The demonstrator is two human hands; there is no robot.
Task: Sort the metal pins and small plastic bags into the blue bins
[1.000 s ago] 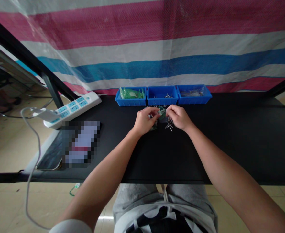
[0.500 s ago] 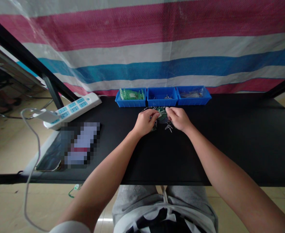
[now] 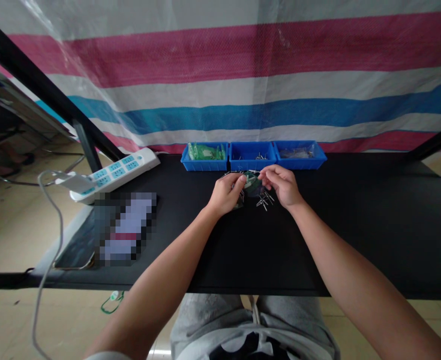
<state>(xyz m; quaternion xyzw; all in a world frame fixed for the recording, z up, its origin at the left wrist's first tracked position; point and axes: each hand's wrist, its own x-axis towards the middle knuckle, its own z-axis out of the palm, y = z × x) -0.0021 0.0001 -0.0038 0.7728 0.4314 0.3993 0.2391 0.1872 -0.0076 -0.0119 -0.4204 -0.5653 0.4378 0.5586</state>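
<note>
My left hand (image 3: 226, 194) is closed in a pinch at the left edge of a small clear plastic bag (image 3: 253, 185) with a greenish tint. Close to the bag's upper right, my right hand (image 3: 283, 186) has its fingers curled inward; whatever they pinch is too small to make out. Thin metal pins that look like rivets (image 3: 264, 201) lie loose on the black tabletop just below the right fingertips. A few more slim metal pieces show around the left fingers, partly hidden by them.
Behind my hands stand three blue bins: the left bin (image 3: 205, 165) with green plastic packets, the middle bin (image 3: 252, 164) with some metal pins, the right bin (image 3: 300, 163) with clear bags. A power strip (image 3: 117, 172) and a blurred phone-like object (image 3: 128, 227) lie left.
My right hand has shifted slightly right, away from the left, and its fingers look looser. More of the plastic bag shows between the hands. The camera view has tilted a little upward.
</note>
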